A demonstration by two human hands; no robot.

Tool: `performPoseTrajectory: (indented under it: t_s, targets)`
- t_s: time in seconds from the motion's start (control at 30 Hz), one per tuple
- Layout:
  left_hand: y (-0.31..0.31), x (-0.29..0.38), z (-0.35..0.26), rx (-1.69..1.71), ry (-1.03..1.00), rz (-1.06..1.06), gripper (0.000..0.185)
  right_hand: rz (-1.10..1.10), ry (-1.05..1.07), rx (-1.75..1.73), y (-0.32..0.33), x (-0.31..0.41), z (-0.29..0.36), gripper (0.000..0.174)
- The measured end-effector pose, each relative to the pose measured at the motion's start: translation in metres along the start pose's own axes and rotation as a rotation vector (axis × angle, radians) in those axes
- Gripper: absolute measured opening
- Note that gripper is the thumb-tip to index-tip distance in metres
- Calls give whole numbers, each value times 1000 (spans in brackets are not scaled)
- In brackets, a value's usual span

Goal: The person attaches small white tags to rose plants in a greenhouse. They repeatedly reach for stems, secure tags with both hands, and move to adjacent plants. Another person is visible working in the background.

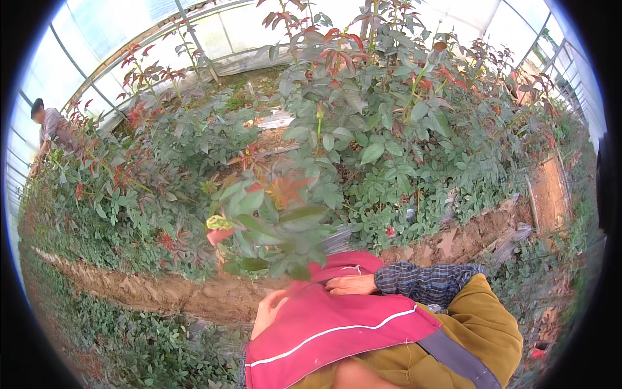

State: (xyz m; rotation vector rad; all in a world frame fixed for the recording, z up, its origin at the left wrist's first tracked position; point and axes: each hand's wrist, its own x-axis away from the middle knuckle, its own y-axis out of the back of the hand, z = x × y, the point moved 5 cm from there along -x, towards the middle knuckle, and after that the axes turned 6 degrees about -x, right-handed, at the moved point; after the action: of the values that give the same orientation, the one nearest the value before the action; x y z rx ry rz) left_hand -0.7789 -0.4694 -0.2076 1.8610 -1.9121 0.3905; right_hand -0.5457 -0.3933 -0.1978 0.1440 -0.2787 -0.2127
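Note:
Rose stems with green and reddish leaves (257, 219) rise in front of the red apron (340, 311) with white trim that I wear. My right hand (351, 285), below a checked sleeve cuff, rests at the apron's upper part; its fingertips are hidden in a fold of the red cloth. My left hand (270, 311) is at the apron's left edge, partly covered by the cloth, and its fingers are mostly hidden. Whether it holds a stem cannot be told. A yellow-green bud (218, 222) with a pink part below it, blurred, hangs left of the leafy stems.
Dense rose bushes (388, 146) fill the bed ahead. A bare soil path (184, 294) runs across below it, with more low plants (155, 345) on the near side. Another person (58, 129) stands among bushes at far left. Plastic greenhouse walls (252, 29) enclose the rows.

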Motion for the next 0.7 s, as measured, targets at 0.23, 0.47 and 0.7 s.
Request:
performPoseTrajectory:
  t_s: [0.23,0.47,0.7]
  targets:
    - [-75,-13,-34,-230,28,203,22,131,-93,94,-28,-16,-48,31]
    - [-137,-13,-64,-310,-273,178,13,24,-167,329,-21,8,-114,31]
    - [-159,-9,-68,-298,-233,134,15,-145,-172,281,1,61,-47,29]
